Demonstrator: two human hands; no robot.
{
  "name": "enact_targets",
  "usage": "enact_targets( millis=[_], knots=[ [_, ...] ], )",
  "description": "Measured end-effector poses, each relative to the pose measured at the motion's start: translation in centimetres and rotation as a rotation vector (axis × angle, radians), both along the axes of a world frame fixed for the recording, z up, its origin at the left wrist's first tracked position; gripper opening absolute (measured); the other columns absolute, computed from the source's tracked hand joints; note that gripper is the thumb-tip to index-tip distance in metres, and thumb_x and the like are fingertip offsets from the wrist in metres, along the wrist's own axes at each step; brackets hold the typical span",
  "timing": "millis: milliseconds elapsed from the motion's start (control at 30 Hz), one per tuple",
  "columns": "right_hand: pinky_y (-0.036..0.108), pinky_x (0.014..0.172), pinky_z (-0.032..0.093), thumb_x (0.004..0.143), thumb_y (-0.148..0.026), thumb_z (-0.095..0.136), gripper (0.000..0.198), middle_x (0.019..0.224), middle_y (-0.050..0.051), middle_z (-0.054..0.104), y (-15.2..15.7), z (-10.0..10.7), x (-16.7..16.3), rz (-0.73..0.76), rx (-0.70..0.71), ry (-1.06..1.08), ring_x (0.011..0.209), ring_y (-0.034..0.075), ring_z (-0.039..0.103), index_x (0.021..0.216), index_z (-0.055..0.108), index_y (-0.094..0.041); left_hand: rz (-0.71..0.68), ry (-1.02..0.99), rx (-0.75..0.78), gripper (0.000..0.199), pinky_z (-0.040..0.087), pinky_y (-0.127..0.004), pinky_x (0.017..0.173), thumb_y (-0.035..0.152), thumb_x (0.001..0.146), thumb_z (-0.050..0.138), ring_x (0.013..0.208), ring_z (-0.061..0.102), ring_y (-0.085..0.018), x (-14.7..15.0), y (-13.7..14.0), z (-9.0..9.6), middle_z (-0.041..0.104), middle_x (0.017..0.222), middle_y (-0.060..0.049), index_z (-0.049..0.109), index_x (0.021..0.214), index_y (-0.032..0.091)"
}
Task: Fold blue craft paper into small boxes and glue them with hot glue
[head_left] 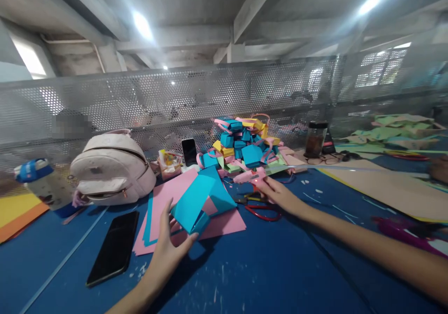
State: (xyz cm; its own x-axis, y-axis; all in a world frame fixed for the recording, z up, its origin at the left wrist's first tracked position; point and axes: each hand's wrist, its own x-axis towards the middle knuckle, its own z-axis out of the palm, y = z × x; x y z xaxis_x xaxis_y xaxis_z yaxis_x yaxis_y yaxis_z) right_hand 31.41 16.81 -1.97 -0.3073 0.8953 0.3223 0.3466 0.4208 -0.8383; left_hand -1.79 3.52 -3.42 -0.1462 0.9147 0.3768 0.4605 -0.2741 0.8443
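Observation:
My left hand grips a partly folded blue paper box between thumb and fingers, with a pink patch showing on its side. The box is held tilted over a stack of pink and blue paper sheets. In my right hand is a pink glue gun, its nozzle pointing left towards the box but apart from it. Red-handled scissors lie on the table just below the glue gun. Behind them rises a heap of small blue, yellow and pink paper boxes.
A black phone lies at front left, near a pale backpack and a tumbler. Another phone leans upright at the back. On the right are a dark drink jar and large cardboard sheets. A perforated metal screen closes off the back.

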Motion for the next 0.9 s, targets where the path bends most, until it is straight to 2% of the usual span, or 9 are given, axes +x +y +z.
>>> enact_targets(
  millis=[200,400,667,900],
  knots=[
    [0.033,0.068,0.044,0.083,-0.059,0.055,0.045,0.078,0.007,0.065,3.3,0.3,2.8,-0.055,0.054,-0.145,0.076,0.025,0.06,0.084,0.065,-0.015,0.011,0.009,0.014,0.09,0.04,-0.052,0.11,0.048,0.08,0.07,0.135,0.044,-0.034,0.0,-0.4,0.3,0.031,0.153,-0.011,0.017,0.151,0.034],
    [0.037,0.075,0.047,0.082,-0.059,0.053,0.048,0.087,0.011,0.07,5.1,-1.1,3.2,-0.068,0.064,-0.208,0.085,0.03,0.063,0.089,0.068,-0.014,0.011,0.012,0.015,0.092,0.041,-0.053,0.108,0.048,0.078,0.071,0.134,0.045,-0.034,-0.5,0.1,-0.2,0.034,0.151,-0.011,0.017,0.152,0.034],
    [0.041,0.08,0.049,0.085,-0.059,0.049,0.051,0.096,0.014,0.072,5.4,-1.7,3.1,-0.036,0.058,-0.235,0.091,0.033,0.065,0.095,0.069,-0.014,-0.012,0.035,0.013,0.094,0.043,-0.052,0.108,0.046,0.078,0.073,0.134,0.045,-0.034,-1.5,0.8,-1.0,0.035,0.15,-0.012,0.016,0.152,0.034],
    [0.041,0.08,0.049,0.085,-0.057,0.049,0.048,0.093,0.014,0.073,5.2,-1.7,3.2,-0.04,0.048,-0.252,0.088,0.033,0.066,0.091,0.069,-0.014,-0.029,-0.012,-0.014,0.096,0.046,-0.052,0.105,0.047,0.077,0.073,0.133,0.047,-0.035,-1.3,0.9,-1.1,0.033,0.152,-0.013,0.014,0.152,0.034]
  ],
)
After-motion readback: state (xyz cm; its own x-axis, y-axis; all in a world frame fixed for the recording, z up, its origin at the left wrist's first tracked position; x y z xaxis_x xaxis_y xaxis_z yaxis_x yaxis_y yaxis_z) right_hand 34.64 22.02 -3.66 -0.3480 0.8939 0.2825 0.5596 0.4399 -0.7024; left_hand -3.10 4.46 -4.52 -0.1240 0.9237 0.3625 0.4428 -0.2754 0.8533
